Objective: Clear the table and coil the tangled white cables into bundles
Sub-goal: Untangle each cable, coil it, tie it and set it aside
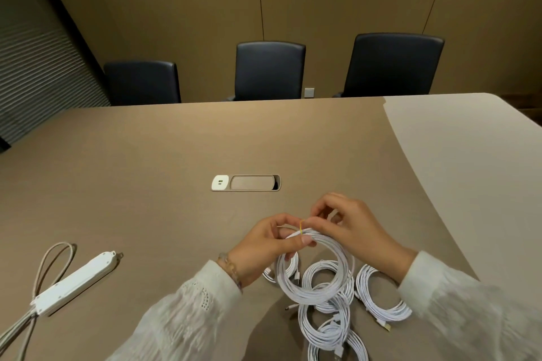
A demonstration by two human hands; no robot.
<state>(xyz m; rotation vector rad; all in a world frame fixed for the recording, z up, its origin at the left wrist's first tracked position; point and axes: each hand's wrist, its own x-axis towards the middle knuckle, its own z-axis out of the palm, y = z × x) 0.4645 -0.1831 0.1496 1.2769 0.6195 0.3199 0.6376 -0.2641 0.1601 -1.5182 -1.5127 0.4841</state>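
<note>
Three dark chairs point(269, 70), tan wall point(190, 3).

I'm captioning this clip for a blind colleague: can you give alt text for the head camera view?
Two hands hold a coil of white cable above a tan table: the left hand grips the coil while the right hand pinches a yellow tie at its top. More coiled cables lie beneath, a white power strip at left.
</note>
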